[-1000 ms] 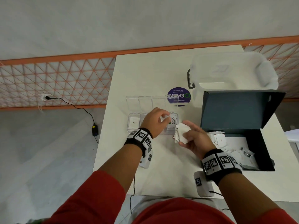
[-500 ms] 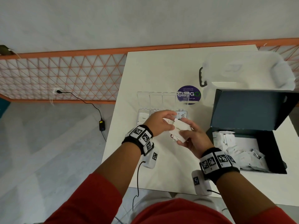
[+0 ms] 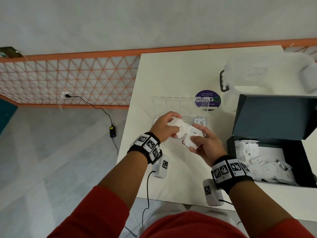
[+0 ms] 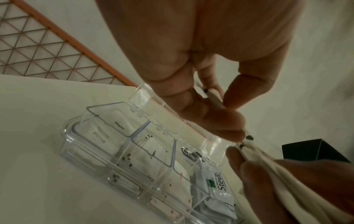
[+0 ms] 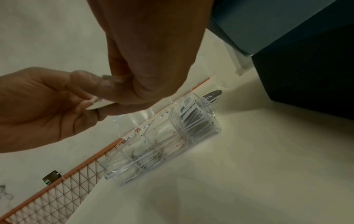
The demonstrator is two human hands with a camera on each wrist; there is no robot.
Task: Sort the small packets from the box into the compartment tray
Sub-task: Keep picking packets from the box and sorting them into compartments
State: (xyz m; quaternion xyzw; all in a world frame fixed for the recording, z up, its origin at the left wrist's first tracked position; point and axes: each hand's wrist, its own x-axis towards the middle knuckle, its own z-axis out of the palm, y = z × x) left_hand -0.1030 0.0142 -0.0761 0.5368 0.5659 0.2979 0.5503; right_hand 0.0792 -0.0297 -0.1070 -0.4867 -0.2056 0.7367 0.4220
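Note:
My left hand (image 3: 167, 128) pinches a small white packet (image 3: 178, 128) just above the clear compartment tray (image 3: 199, 120), and the wrist view shows the packet (image 4: 214, 96) between thumb and fingers. My right hand (image 3: 203, 143) grips a bunch of white packets (image 3: 193, 140) right beside it, their edges touching the left hand's packet. The tray (image 4: 134, 159) (image 5: 162, 141) stands on the white table with its lid raised; its compartments hold white packets, with a Stevia packet (image 4: 220, 181) at its right end. The dark box (image 3: 291, 162) at the right holds more packets (image 3: 260, 162).
The box lid (image 3: 277, 115) stands upright behind the box. A clear lidded tub (image 3: 267, 73) sits at the far right and a round purple sticker (image 3: 210, 100) lies behind the tray. The table's left edge (image 3: 130, 115) drops to the floor, where a cable and adapter (image 3: 112, 132) lie.
The left hand came back from the tray to the right hand's bunch and now pinches a packet there. The head view has shifted, so everything sits further right.

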